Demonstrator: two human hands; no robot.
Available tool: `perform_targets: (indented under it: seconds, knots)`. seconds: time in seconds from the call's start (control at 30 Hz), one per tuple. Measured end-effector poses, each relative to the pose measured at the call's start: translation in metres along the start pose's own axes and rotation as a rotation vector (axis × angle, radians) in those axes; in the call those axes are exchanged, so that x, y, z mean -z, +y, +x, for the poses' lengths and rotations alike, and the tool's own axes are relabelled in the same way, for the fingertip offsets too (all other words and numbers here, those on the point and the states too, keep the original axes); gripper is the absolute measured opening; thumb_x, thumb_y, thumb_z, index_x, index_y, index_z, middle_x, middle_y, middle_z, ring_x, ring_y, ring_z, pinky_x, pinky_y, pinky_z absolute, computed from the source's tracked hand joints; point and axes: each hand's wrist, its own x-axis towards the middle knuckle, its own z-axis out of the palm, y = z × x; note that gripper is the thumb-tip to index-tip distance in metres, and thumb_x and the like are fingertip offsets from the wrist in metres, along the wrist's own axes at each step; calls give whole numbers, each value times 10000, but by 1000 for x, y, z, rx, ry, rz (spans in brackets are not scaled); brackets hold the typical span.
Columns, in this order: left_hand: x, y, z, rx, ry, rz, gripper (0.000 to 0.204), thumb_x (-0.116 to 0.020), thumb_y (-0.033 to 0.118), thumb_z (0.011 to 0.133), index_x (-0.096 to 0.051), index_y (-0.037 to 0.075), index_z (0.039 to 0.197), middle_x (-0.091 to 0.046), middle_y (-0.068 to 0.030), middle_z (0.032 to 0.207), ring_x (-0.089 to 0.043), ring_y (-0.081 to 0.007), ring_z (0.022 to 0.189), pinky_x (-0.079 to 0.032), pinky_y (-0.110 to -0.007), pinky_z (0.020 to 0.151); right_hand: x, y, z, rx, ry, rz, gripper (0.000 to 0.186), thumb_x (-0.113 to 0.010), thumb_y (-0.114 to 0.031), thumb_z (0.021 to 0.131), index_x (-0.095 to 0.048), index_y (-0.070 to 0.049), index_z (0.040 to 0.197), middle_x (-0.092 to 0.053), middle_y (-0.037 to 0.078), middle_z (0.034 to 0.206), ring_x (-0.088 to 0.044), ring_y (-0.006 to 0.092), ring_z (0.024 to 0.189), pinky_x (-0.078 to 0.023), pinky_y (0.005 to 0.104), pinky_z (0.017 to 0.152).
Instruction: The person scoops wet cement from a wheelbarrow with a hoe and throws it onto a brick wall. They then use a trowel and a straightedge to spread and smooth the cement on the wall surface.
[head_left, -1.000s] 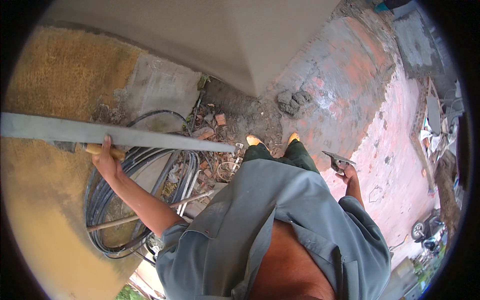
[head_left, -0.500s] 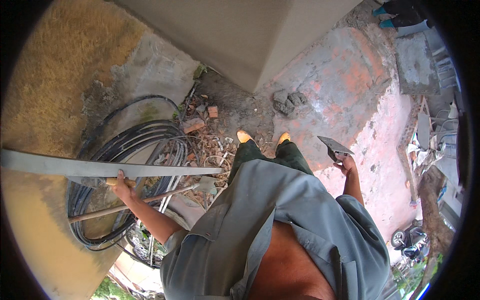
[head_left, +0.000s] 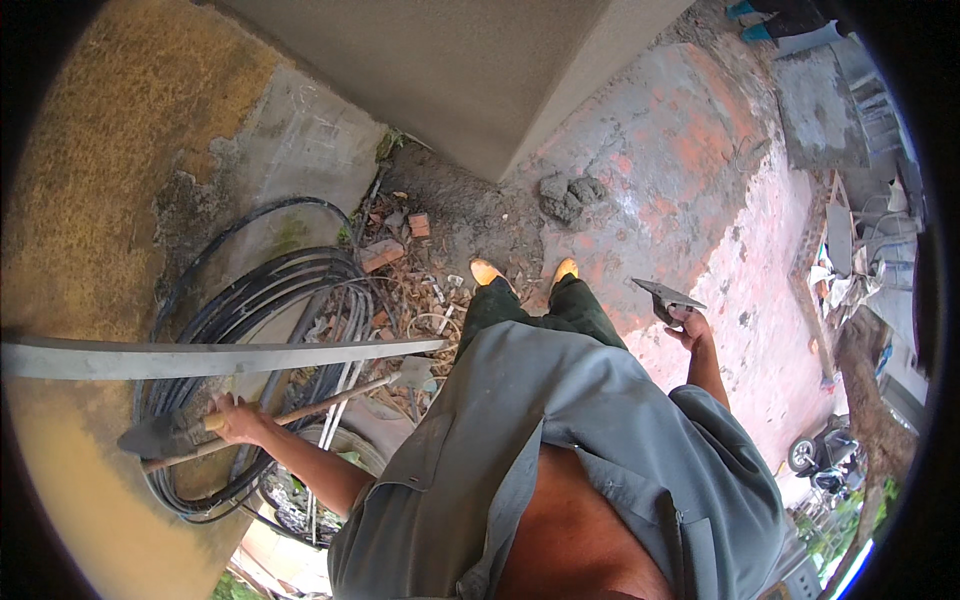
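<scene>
My left hand (head_left: 238, 418) is closed around the wooden handle of a trowel (head_left: 160, 436), whose dark blade points left. Just above it, and apart from it, a long grey straightedge (head_left: 230, 359) runs from the left edge of the view almost to my trousers. Behind the left hand passes the wooden shaft of a long-handled tool (head_left: 330, 402). Off to the right, my right hand (head_left: 688, 325) grips a flat plastering trowel (head_left: 668, 293) by its handle, the plate tilted. My fingers partly hide both handles.
Black hose coils (head_left: 250, 290) lie against the yellowish wall (head_left: 90, 200) at left. Broken bricks (head_left: 383, 254) and rubble lie near my boots (head_left: 484, 271). Ahead juts a grey plastered corner (head_left: 480, 90), with a mortar lump (head_left: 570, 198) to its right. Another person's legs (head_left: 790, 18) show far right.
My left hand has let go of the straightedge and moved down toward me, keeping the wooden-handled trowel. The straightedge stays nearly in place. My right hand has barely moved.
</scene>
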Motion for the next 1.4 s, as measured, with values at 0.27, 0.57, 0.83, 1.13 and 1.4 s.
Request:
perform_targets:
  seconds: [0.27,0.57,0.83,1.13,1.4]
  knots:
    - [-23,23,-58,-539,-385,145,281,-696,221,829,-670,-14,981,-658,-136,854,-592,-226,695,-483,-349,654,-7,4,-6,35,63,-6,406,-662,-143,824,-512,-96,1199,-575,67,1141,-546,240,1045,-487,474,854]
    - [-70,-195,-285,-690,-1928,332,152,-684,165,784,-646,40,862,-649,-131,766,-636,-269,718,-489,-369,645,7,8,2,86,44,-42,432,-693,-110,794,-517,-86,1188,-591,66,1127,-549,244,1058,-488,456,869]
    - [-54,-234,-400,-418,-1993,639,215,-661,226,796,-628,33,884,-641,-191,796,-633,-339,728,-475,-410,646,71,41,19,177,-21,-170,487,-759,-73,687,-585,-21,1139,-636,45,967,-554,169,796,-462,328,721]
    - [-8,-61,-396,556,-2247,1081,172,-672,94,752,-622,23,900,-592,-35,764,-577,-167,712,-466,-340,636,146,78,34,126,-18,-176,388,-753,-94,727,-624,-28,1086,-638,35,952,-561,141,796,-471,299,703]
    - [-79,-159,-555,-194,-2684,988,319,-710,255,789,-612,5,961,-654,-70,845,-608,-170,769,-492,-346,690,190,127,79,-8,137,-160,499,-770,-51,700,-598,7,1164,-643,87,1122,-590,200,983,-464,344,873]
